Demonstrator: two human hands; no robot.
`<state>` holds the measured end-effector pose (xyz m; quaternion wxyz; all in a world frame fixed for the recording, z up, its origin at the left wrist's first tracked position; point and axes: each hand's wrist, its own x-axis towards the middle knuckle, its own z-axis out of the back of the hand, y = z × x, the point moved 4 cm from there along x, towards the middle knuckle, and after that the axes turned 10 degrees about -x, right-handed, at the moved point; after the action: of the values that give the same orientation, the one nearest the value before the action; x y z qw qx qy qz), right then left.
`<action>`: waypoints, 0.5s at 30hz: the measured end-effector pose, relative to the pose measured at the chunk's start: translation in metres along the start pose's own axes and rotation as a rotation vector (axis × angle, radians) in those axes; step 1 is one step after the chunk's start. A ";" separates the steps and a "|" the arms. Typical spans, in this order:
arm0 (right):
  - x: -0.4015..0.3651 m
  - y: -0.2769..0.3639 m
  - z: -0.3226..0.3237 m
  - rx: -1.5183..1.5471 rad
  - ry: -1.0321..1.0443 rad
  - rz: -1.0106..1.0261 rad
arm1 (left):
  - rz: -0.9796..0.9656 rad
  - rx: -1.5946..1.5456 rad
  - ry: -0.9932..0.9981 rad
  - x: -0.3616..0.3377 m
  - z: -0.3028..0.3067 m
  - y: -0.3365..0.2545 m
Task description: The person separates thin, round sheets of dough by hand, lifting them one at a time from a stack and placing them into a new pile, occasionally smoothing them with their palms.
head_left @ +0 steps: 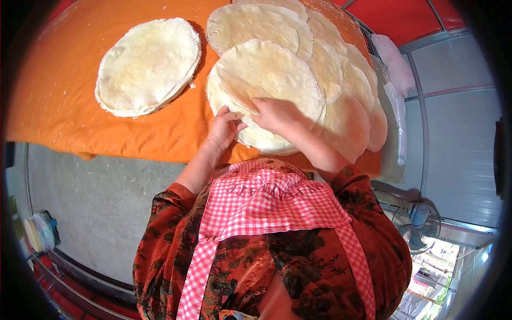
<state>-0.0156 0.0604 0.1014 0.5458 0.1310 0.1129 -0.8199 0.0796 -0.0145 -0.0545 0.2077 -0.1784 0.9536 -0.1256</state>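
Note:
Thin, round flatbreads lie in a pile [272, 69] in front of me, the top one partly raised at its near left edge. My left hand [225, 129] is at that near left rim, its fingers closed on the edge of a flatbread. Just to its right, my right hand [276, 114] grips the edge of the top flatbread, its fingertips partly hidden by the sheet. A separate neat stack of flatbreads [152, 64] sits to the left. On the right, several more flatbreads [346, 125] overlap in a loose fan.
An orange cloth [58, 101] covers the table, with its near edge close to my body. A grey floor [106, 208] shows below on the left. An electric fan [418, 216] stands at the lower right, and a pale plastic bundle [393, 66] lies beyond the table's right side.

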 end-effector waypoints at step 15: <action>0.004 0.011 -0.048 -0.192 -0.201 0.035 | -0.186 0.183 -0.191 0.010 -0.005 0.012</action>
<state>-0.0030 0.0684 0.0545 0.5788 -0.0026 0.1332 -0.8045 0.0651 -0.0066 -0.0575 0.3003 -0.2575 0.8934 -0.2131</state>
